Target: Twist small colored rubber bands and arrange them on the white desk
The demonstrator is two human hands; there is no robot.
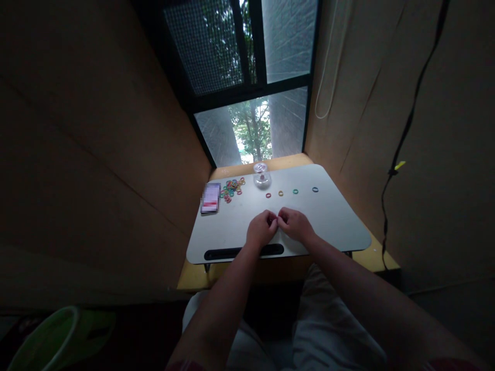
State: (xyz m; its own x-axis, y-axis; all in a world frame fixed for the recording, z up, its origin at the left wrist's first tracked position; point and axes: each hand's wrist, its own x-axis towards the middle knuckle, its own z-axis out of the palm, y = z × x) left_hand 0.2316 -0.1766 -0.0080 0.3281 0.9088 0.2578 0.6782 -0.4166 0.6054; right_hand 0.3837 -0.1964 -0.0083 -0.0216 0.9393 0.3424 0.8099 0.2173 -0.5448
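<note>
My left hand [263,228] and my right hand [295,224] meet over the front middle of a white lap table [228,230]. Thumb and fingers of each are pinched together, their tips touching or nearly so. A small reddish spot shows at the fingertips, too small to make out. Beyond the hands, a spaced row of small elastic-looking rings runs left to right: a red ring [268,196], a yellow ring [281,194], a green ring [295,191] and a dark blue ring [315,189]. A mixed pile of similar coloured rings [232,187] lies at the back left.
A clear plastic container [262,179] stands at the table's back edge. A phone [211,198] lies at the left, and a black slot [224,253] runs along the front. Walls flank both sides, with a window [251,123] behind. A green bin [50,340] is at lower left.
</note>
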